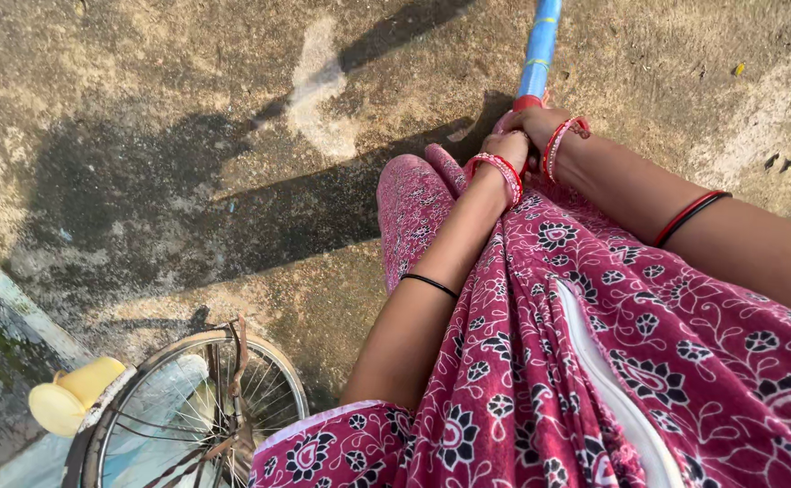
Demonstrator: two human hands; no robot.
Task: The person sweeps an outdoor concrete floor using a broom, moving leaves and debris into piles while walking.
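Note:
A long blue handle (540, 45) with a red band near its lower end runs up to the top edge of the view. My right hand (533, 122) is closed around its lower end, red bangles on the wrist. My left hand (508, 146) grips just below and beside the right one, also with red bangles. Both forearms reach forward over my dark pink floral dress (576, 343). The far end of the handle is out of view.
Rough concrete ground (188, 136) carries my shadow and the handle's shadow. A bicycle wheel (197, 407) stands at the lower left, with a yellow plastic mug (75, 398) beside it and a raised kerb edge (7, 298) along the left.

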